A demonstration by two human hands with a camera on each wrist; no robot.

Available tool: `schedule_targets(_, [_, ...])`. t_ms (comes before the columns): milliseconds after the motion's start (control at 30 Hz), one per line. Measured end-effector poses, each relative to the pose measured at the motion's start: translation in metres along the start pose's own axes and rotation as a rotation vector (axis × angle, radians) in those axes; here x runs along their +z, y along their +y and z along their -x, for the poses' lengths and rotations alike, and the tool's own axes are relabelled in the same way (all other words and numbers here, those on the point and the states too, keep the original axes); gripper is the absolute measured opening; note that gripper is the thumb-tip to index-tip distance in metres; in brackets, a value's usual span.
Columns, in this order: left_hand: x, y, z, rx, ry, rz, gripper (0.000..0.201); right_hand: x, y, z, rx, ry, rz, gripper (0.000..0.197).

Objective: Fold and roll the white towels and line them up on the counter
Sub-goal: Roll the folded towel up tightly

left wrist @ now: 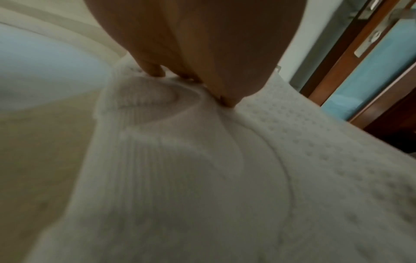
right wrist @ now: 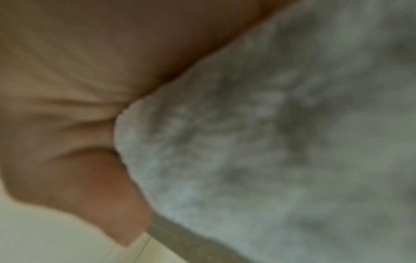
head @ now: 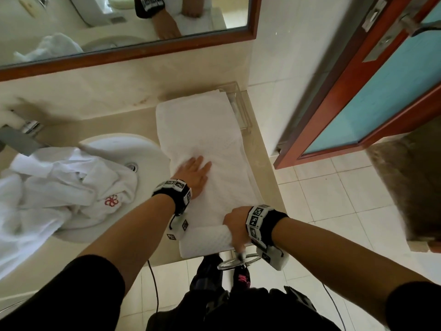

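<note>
A long white towel [head: 202, 130] lies folded lengthwise on the beige counter [head: 148, 118], running from the back wall to the front edge. Its near end is rolled up into a short roll [head: 202, 240]. My right hand [head: 235, 225] curls over the right end of that roll and grips it; the right wrist view shows palm and thumb against blurred towel [right wrist: 270, 142]. My left hand [head: 194, 173] lies flat, fingers straight, pressing the towel's middle. In the left wrist view the fingertips [left wrist: 155, 70] dent the towel [left wrist: 202, 178].
A white sink basin [head: 133, 149] sits left of the towel, with a crumpled white robe bearing a red logo [head: 71, 187] draped over it. A clear tray [head: 241, 111] stands at the counter's back right. A wooden door [head: 358, 87] is open on the right.
</note>
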State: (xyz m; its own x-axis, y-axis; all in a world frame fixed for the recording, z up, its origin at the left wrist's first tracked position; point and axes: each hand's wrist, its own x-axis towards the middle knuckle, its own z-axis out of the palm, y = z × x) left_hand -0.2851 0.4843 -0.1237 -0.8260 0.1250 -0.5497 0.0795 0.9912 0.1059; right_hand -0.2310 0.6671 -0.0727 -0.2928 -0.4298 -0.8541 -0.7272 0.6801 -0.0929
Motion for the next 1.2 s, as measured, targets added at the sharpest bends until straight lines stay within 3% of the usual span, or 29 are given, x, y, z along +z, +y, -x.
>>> schedule_targets(67, [0.006,0.000,0.001,-0.012,0.015,-0.006,0.056,0.005,-0.012,-0.001,0.085,-0.016,0.058,0.043])
schedule_targets(200, [-0.001,0.012,0.005,-0.064,-0.014,0.030,0.062,0.008,0.009,-0.007,-0.031,0.047,-0.041,0.036])
schedule_targets(300, [-0.010,0.038,0.028,-0.079,0.032,0.108,0.069,0.006,0.016,-0.012,-0.054,0.052,-0.104,0.047])
schedule_targets(367, [-0.010,0.060,0.057,-0.015,0.111,0.154,0.060,0.005,0.015,-0.016,-0.072,0.019,-0.126,0.059])
schedule_targets(467, [-0.006,0.084,0.102,0.052,-0.015,0.127,0.047,0.001,0.016,-0.011,-0.077,-0.009,-0.145,0.061])
schedule_targets(600, [0.018,0.085,0.132,0.077,-0.086,-0.002,0.085,-0.002,0.018,-0.008,-0.111,-0.037,-0.297,0.042])
schedule_targets(667, [0.031,0.082,0.131,0.051,-0.072,-0.003,0.088,-0.004,0.019,-0.010,-0.113,-0.055,-0.350,0.044])
schedule_targets(733, [0.036,0.079,0.127,0.010,-0.017,0.050,0.080,-0.004,0.018,-0.014,-0.110,-0.032,-0.374,0.058])
schedule_targets(867, [0.047,0.078,0.122,-0.034,0.049,0.096,0.072,0.008,0.015,-0.010,-0.098,0.091,-0.213,0.083])
schedule_targets(1067, [0.052,0.075,0.116,-0.050,0.079,0.079,0.058,0.034,0.007,0.007,0.022,0.431,-0.028,0.082])
schedule_targets(1200, [0.057,0.077,0.117,-0.035,0.086,0.034,0.059,0.047,0.004,0.008,0.029,0.465,-0.025,0.077])
